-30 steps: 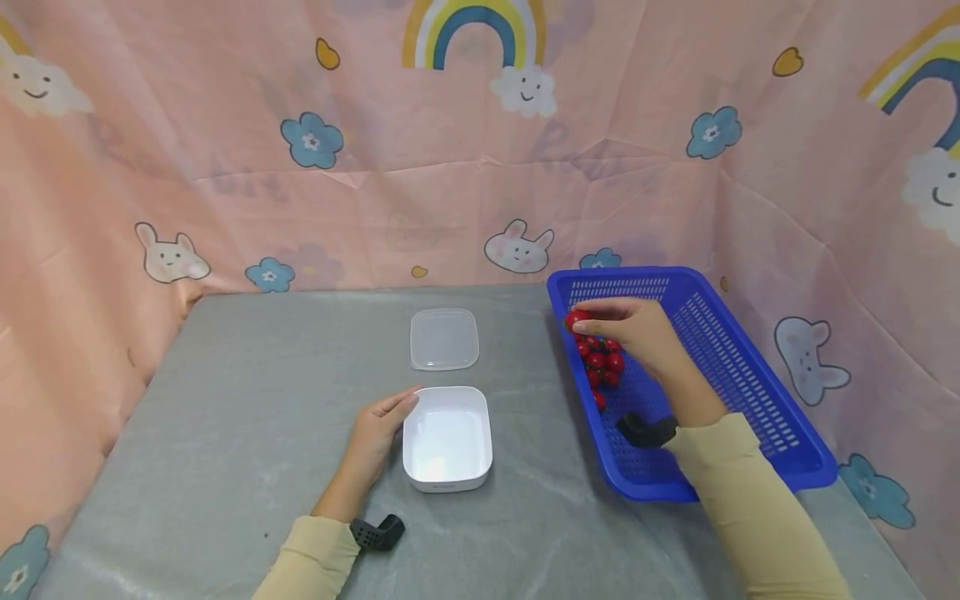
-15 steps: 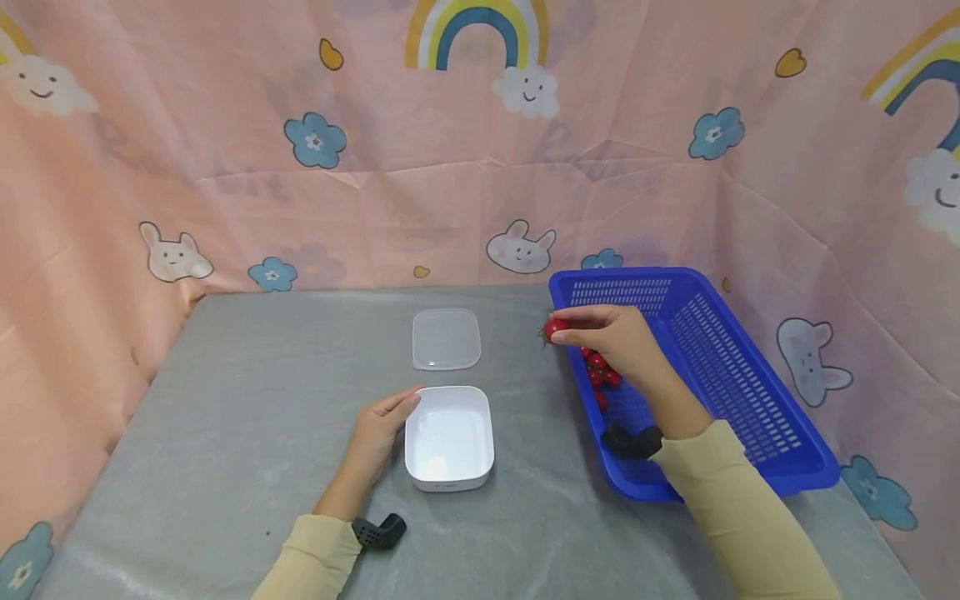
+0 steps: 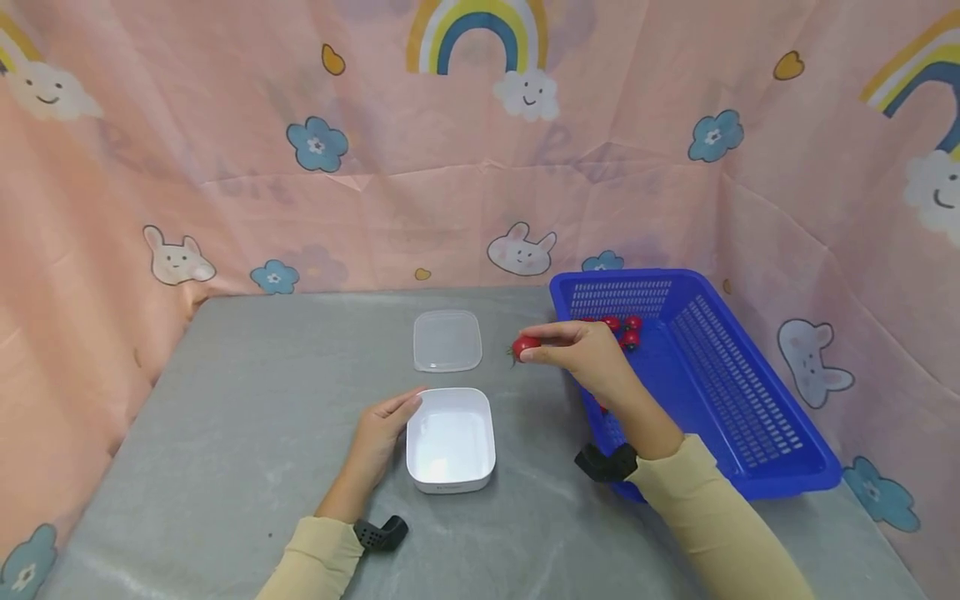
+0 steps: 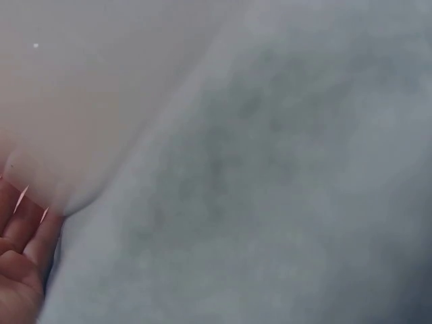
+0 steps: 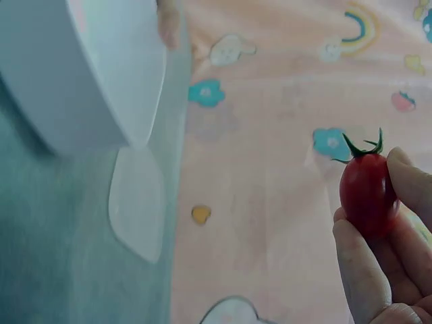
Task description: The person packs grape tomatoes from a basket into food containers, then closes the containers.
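Note:
My right hand [image 3: 596, 362] pinches a red cherry tomato [image 3: 524, 347] between thumb and fingers, over the table just left of the basket. In the right wrist view the cherry tomato [image 5: 369, 194] shows its green, spiky calyx pointing up. A white square food container [image 3: 450, 485] stands upright in the middle of the table, and nothing shows inside it. At its far left corner my left hand [image 3: 377, 433] holds the rim with thumb and fingers. Only part of the left hand [image 4: 27, 253] appears in the left wrist view, against the container's pale, blurred wall.
A blue plastic basket [image 3: 813, 467] stands on the right with several cherry tomatoes [image 3: 631, 339] at its left side, partly hidden by my right arm. Behind the container lies a translucent lid [image 3: 447, 342]. A pink patterned curtain [image 3: 420, 200] borders the grey table [image 3: 225, 400].
The right hand has carried the cherry tomato leftward and nearer, from above the basket's left side out past its rim. The left hand and the container have stayed put.

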The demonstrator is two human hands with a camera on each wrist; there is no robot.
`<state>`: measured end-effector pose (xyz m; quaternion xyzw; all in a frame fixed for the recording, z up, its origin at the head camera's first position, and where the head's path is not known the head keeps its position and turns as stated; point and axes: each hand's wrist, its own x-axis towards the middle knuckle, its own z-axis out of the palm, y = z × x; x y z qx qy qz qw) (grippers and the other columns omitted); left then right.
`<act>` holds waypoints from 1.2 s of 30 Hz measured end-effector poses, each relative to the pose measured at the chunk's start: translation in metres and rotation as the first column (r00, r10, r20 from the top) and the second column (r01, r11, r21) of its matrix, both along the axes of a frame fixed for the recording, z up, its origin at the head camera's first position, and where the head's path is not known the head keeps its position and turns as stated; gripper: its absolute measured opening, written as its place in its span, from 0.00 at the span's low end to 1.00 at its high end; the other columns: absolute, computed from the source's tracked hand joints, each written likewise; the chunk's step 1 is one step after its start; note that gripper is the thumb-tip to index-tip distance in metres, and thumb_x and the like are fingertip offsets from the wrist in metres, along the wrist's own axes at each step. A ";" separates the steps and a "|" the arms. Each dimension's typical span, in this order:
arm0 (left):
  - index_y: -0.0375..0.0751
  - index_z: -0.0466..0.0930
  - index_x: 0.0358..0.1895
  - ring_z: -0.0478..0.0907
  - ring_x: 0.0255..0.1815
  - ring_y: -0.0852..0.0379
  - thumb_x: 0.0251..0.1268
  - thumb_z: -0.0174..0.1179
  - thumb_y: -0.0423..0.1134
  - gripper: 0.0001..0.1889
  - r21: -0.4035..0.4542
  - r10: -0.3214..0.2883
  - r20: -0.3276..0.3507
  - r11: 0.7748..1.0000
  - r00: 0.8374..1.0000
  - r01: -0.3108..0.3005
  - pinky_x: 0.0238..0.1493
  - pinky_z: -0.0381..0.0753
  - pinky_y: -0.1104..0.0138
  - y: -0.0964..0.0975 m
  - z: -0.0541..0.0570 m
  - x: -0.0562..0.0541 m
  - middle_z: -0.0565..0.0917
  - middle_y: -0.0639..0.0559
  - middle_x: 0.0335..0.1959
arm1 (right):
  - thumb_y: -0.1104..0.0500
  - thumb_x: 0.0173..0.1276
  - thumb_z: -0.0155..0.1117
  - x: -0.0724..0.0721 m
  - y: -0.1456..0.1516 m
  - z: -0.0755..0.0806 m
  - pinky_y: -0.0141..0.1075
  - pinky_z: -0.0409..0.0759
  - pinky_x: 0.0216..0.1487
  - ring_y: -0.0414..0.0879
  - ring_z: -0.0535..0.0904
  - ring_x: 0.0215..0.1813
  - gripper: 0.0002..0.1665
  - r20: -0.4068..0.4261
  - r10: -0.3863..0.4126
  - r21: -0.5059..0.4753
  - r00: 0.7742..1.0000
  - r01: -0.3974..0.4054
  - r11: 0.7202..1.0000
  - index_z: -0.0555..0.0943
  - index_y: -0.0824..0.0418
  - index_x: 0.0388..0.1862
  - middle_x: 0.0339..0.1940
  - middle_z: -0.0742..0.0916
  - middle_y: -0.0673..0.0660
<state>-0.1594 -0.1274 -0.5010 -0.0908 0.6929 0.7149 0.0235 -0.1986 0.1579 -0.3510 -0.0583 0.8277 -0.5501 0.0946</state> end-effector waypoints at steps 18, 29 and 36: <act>0.30 0.82 0.57 0.80 0.57 0.68 0.68 0.63 0.39 0.19 0.026 0.016 0.003 1.000 1.000 -0.016 0.53 0.79 0.77 0.003 0.004 0.001 0.84 0.44 0.58 | 0.60 0.57 0.77 0.033 -0.026 0.003 0.33 0.82 0.50 0.37 0.88 0.41 0.23 0.016 -0.028 -0.197 0.999 0.030 0.980 0.86 0.66 0.52 0.41 0.92 0.54; 0.31 0.82 0.57 0.76 0.67 0.52 0.69 0.62 0.40 0.19 -0.003 0.013 0.007 1.000 1.000 -0.013 0.58 0.78 0.74 0.004 0.003 0.001 0.83 0.44 0.60 | 0.58 0.55 0.79 0.043 -0.052 -0.018 0.44 0.79 0.64 0.47 0.83 0.59 0.20 0.017 -0.047 -0.155 0.999 0.049 0.987 0.89 0.60 0.48 0.43 0.92 0.56; 0.32 0.82 0.57 0.76 0.67 0.53 0.68 0.63 0.41 0.19 -0.021 0.016 0.008 1.000 1.000 -0.016 0.64 0.78 0.64 0.004 0.003 0.001 0.83 0.44 0.59 | 0.62 0.56 0.77 0.043 -0.067 -0.037 0.44 0.81 0.60 0.49 0.84 0.55 0.18 -0.004 -0.018 -0.170 1.000 0.017 0.985 0.88 0.64 0.47 0.45 0.91 0.60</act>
